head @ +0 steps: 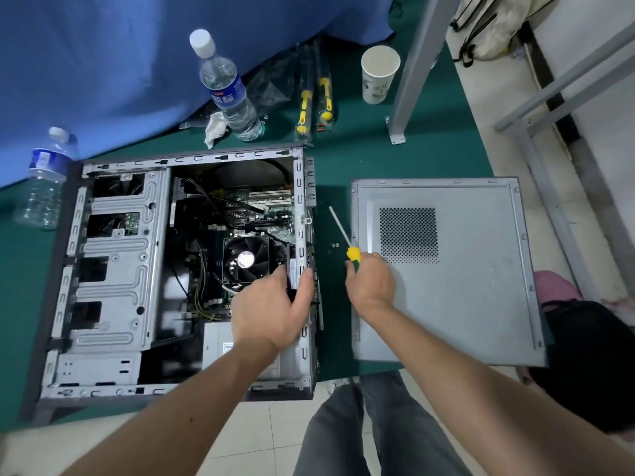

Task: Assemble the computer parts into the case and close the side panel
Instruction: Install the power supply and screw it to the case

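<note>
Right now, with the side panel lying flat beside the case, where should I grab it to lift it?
Probably the side panel's near edge, which overhangs the green mat toward you. Come from below with fingers under, thumb on top. It lies flat, so its other edges offer no gap.

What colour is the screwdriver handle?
Yellow and green, on the screwdriver in the right hand; head view.

My left hand (275, 310) covers the rear wall of the case (113, 269) where it grips, so I cannot see what sits beneath my palm. My right hand (371, 283) hides most of the screwdriver (348, 245) handle. Between my hands, two small specks on the mat (412, 156) are too small to identify. Near my left wrist, the case's lower interior is blurred and dark.
</note>
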